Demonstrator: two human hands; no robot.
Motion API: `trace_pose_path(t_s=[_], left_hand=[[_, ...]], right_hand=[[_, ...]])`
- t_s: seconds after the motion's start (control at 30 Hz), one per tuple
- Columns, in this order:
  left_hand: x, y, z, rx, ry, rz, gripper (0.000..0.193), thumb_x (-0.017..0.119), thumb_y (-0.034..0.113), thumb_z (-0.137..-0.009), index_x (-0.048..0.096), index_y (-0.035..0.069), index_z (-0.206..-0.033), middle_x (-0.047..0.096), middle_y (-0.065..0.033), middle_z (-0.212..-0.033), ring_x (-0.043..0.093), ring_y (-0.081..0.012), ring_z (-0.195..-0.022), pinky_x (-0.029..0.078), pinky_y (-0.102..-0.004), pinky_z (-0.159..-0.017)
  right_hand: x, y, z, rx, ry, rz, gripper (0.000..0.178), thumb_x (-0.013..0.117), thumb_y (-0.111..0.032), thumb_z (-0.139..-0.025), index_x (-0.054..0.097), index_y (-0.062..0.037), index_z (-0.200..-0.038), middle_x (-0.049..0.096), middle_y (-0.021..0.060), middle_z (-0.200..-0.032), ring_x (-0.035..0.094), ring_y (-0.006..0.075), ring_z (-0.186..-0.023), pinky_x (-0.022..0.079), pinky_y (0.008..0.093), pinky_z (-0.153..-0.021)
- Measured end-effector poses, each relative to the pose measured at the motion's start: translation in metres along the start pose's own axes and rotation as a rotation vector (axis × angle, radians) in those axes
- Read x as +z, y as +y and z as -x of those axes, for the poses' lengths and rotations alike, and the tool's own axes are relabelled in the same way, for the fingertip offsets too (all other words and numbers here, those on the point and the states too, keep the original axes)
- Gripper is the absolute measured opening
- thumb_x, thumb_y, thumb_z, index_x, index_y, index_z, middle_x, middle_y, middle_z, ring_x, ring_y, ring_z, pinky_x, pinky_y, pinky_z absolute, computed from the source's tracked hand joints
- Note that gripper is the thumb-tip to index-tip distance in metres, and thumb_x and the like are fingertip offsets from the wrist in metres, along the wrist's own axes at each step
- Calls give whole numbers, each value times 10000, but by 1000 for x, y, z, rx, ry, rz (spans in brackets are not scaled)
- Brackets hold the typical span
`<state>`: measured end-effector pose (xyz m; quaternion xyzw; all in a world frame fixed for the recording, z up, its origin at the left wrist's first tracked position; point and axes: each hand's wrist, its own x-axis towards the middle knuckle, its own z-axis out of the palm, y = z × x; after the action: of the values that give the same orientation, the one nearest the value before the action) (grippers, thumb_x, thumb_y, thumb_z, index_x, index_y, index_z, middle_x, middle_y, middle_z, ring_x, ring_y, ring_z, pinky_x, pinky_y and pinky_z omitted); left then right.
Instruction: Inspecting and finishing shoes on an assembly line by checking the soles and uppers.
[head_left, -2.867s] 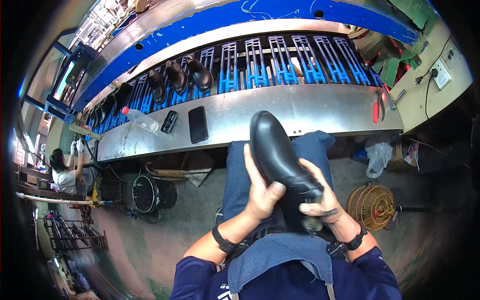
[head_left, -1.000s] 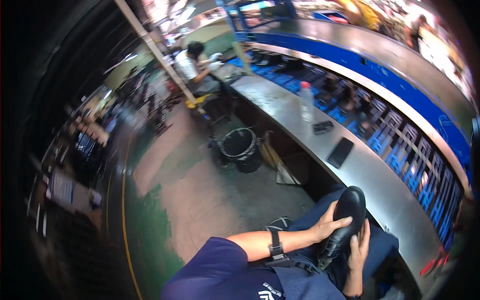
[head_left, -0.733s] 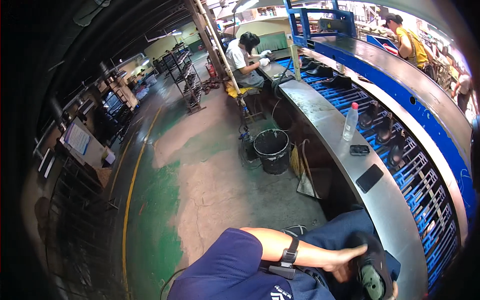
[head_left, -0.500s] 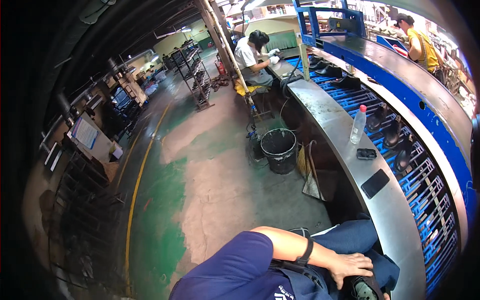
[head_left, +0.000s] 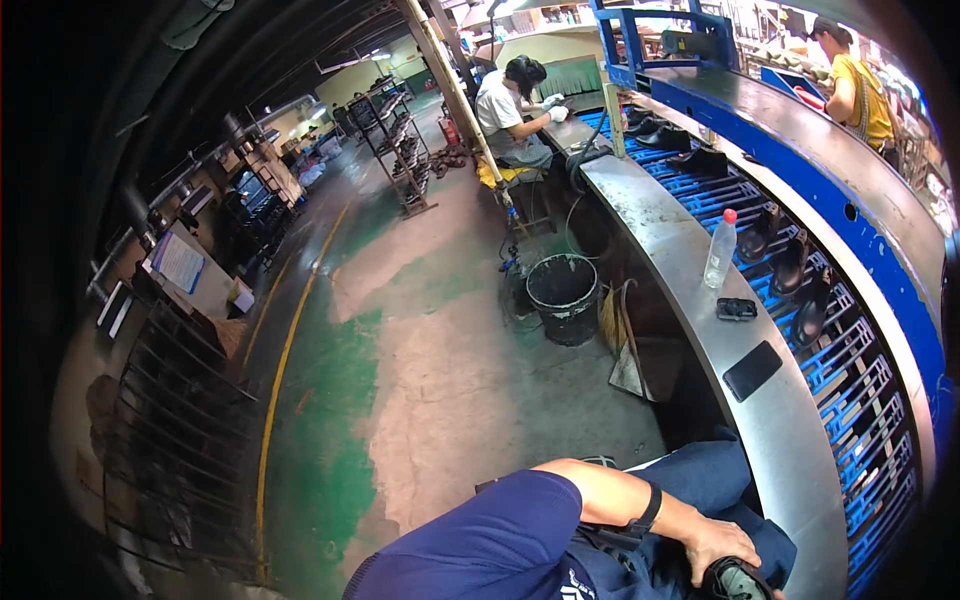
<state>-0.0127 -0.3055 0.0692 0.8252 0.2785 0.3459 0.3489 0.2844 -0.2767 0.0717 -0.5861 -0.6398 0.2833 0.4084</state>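
Note:
Low at the right, my left hand (head_left: 718,542) is closed around a dark shoe (head_left: 738,582) held over my lap. Its fingers wrap over the top and the thumb runs down the near side. The shoe's opening shows a greyish inside, and the lower part is cut off by the frame. Only a sliver of skin, probably my right hand (head_left: 779,594), shows at the lower edge beside the shoe; its fingers are hidden. Just beyond my knees, a black phone (head_left: 752,371) lies on the metal ledge (head_left: 690,290).
A clear bottle with a red cap (head_left: 720,250) and a small black case (head_left: 736,309) stand on the ledge. Alongside, a blue slatted conveyor (head_left: 850,400) carries dark shoes (head_left: 787,268). A black bucket (head_left: 562,297) and a broom (head_left: 612,322) are underneath. Two co-workers (head_left: 505,108) are farther off.
My left hand and the shoe have shifted slightly right and down, with the forearm following. The whole view has moved a little. The grip stays on the shoe.

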Motion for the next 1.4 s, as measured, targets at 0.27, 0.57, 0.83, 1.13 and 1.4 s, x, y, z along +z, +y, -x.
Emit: trace_pose_path(t_s=[0.27, 0.57, 0.83, 1.13, 1.4], left_hand=[[-21, 115, -21, 8, 359, -35, 985, 918, 554, -592, 579, 74, -1383, 660, -195, -1286, 617, -377, -1225, 487, -467, -1054], [-26, 177, -13, -170, 328, -19, 981, 905, 478, -519, 605, 54, -1351, 650, -210, -1302, 618, -370, -1228, 492, -462, -1049], [-40, 184, -1, -421, 206, 97, 910, 884, 462, -609, 581, 62, -1369, 676, -185, -1285, 644, -339, -1205, 504, -428, -1029], [-19, 152, -5, -434, 113, 67, 1012, 883, 448, -591, 502, -5, -1412, 642, -224, -1269, 622, -384, -1184, 502, -438, -1019], [-36, 109, -41, -548, -161, 175, 923, 830, 452, -708, 486, -40, -1409, 621, -242, -1339, 614, -382, -1240, 505, -437, -1036]], right_hand=[[-59, -104, -33, 48, 5, -640, 601, 328, -465, -1104, 662, 34, -1106, 688, 184, -1083, 624, 310, -1018, 485, 463, -950], [-47, -107, -9, 276, 88, -800, 563, 392, -478, -1098, 678, 8, -1095, 691, 155, -1066, 620, 268, -1044, 499, 433, -947], [-30, -118, 11, 281, -59, -603, 724, 310, -576, -1090, 634, 51, -1248, 656, 208, -1202, 609, 317, -1121, 480, 495, -1036], [-36, -127, 10, 83, -332, -237, 451, 558, -386, -1028, 662, -37, -1293, 638, 164, -1345, 582, 321, -1244, 442, 441, -1088], [-29, -110, 8, 144, -87, -404, 185, 592, -119, -942, 690, 29, -994, 716, 89, -950, 617, 132, -863, 490, 283, -826]])
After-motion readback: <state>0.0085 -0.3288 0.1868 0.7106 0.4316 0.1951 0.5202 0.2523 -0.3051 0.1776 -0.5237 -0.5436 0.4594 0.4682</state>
